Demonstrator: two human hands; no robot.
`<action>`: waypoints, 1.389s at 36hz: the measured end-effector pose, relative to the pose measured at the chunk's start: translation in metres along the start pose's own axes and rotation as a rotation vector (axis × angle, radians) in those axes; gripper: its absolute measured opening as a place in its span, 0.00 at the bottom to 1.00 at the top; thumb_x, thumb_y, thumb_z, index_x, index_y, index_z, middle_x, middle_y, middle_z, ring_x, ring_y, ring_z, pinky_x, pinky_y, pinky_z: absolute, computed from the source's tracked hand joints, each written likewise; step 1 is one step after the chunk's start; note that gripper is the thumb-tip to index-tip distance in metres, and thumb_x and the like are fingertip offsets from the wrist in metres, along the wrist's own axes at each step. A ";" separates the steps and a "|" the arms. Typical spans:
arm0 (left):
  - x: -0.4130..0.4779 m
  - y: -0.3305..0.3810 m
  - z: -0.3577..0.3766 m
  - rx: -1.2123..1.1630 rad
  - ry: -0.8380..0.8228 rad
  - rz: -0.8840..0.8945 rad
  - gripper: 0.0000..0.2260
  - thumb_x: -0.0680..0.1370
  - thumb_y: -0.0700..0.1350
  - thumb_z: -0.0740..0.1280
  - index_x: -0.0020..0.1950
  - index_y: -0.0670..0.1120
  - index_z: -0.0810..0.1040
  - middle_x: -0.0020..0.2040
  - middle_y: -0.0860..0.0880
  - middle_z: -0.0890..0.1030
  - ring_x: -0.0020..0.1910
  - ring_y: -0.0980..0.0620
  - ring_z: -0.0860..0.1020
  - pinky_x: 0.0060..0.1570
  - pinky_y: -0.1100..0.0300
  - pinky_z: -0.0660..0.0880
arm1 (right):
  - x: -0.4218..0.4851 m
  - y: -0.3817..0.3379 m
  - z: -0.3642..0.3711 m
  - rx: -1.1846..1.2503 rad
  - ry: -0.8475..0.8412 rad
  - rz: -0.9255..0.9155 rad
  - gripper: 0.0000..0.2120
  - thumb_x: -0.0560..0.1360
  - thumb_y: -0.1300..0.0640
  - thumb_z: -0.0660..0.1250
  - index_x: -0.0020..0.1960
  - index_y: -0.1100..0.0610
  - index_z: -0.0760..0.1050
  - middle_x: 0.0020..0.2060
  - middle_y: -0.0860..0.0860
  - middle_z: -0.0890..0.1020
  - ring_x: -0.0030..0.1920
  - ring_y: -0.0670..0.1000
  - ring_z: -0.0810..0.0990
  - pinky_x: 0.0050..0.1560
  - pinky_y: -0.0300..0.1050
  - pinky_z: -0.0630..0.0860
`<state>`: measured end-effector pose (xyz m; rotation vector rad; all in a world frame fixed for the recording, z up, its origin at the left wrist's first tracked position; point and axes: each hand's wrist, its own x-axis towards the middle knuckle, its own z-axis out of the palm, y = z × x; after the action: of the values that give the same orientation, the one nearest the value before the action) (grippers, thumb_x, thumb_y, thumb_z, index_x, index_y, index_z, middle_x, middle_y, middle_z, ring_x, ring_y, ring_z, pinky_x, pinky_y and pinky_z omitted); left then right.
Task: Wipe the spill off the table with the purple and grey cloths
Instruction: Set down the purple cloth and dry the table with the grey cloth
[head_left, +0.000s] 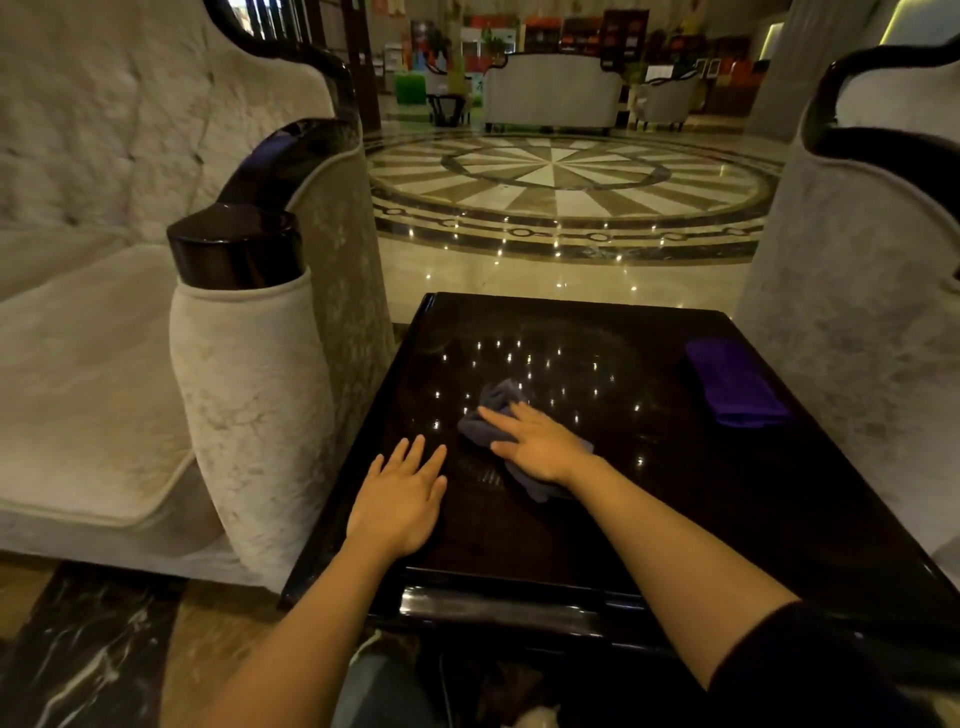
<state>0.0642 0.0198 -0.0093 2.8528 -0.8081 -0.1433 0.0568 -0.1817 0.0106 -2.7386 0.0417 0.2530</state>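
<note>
Grey cloth (501, 415) under a flat right hand (537, 441) on the glossy dark counter (675, 519).

The right hand lies palm down in the centre of the frame, fingers extended and close together, pressing on the crumpled grey cloth, which shows past the fingertips above and beside the wrist below. The left hand (400, 499), lower and to the left, rests flat on the bare counter top with fingers slightly spread, holding nothing, just beside the cloth but not touching it. The purple cloth (732, 382) lies folded near the counter's right edge, well apart from both hands. Small light reflections dot the surface above the grey cloth. A pale upholstered sofa (104, 312) fills the left of the frame.
</note>
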 end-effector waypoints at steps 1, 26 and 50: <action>0.001 0.000 -0.001 0.003 0.004 0.000 0.21 0.81 0.52 0.47 0.74 0.51 0.50 0.77 0.46 0.50 0.75 0.48 0.47 0.73 0.50 0.47 | -0.004 -0.003 0.002 0.005 -0.008 -0.031 0.24 0.78 0.47 0.54 0.72 0.41 0.50 0.75 0.53 0.51 0.75 0.54 0.46 0.72 0.50 0.48; -0.001 0.001 -0.004 0.017 -0.035 -0.011 0.21 0.81 0.51 0.47 0.74 0.51 0.50 0.77 0.47 0.50 0.75 0.48 0.47 0.73 0.49 0.48 | -0.144 -0.020 0.029 0.054 0.033 -0.473 0.18 0.75 0.62 0.59 0.63 0.50 0.72 0.71 0.52 0.65 0.71 0.53 0.63 0.69 0.49 0.63; -0.001 0.003 -0.004 -0.001 -0.020 -0.024 0.21 0.81 0.51 0.46 0.74 0.51 0.50 0.77 0.45 0.50 0.75 0.47 0.47 0.73 0.49 0.47 | -0.183 0.169 -0.031 0.095 0.281 0.478 0.27 0.77 0.44 0.56 0.72 0.48 0.53 0.75 0.57 0.52 0.74 0.58 0.50 0.73 0.56 0.51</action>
<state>0.0625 0.0184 -0.0045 2.8650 -0.7775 -0.1760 -0.1286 -0.3505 0.0086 -2.6095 0.7673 -0.0095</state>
